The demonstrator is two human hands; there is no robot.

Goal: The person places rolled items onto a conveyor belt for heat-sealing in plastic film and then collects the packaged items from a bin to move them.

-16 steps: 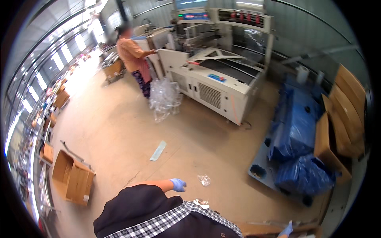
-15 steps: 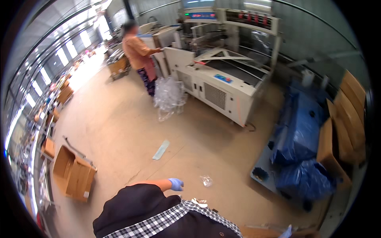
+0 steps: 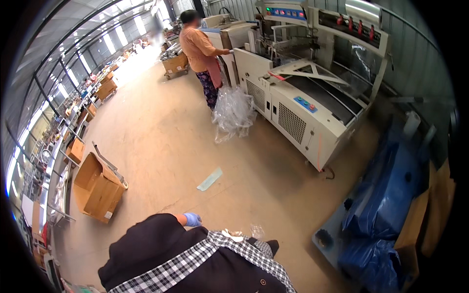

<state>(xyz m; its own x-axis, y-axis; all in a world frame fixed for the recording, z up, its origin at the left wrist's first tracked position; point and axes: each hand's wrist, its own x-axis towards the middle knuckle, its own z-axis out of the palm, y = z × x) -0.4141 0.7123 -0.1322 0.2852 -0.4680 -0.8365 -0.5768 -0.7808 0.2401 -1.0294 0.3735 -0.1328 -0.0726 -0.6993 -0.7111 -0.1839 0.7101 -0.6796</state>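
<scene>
My left hand (image 3: 193, 219), in a thin blue-violet glove, is out in front of my body at the end of a dark sleeve. Its fingers look loosely bent and foreshortened, and I make out nothing held in them. Below it on the floor lies a crumpled piece of clear plastic film (image 3: 257, 231), apart from the hand. A pale green strip (image 3: 210, 179) lies farther off on the floor. My right hand is out of view. A black-and-white checked apron edge (image 3: 171, 266) crosses my dark clothing.
A co-worker in orange (image 3: 198, 44) stands at a large cream machine (image 3: 293, 122), beside a bundle of clear plastic (image 3: 233, 112). An open cardboard box (image 3: 100, 193) with a cart handle stands left. At right, blue plastic-wrapped goods (image 3: 381, 195) sit on a blue pallet (image 3: 326, 239).
The view has turned left and moved forward, so the machine and co-worker appear farther right. My left hand has drawn in closer to my body; a bluish bit at the lower right has left the view.
</scene>
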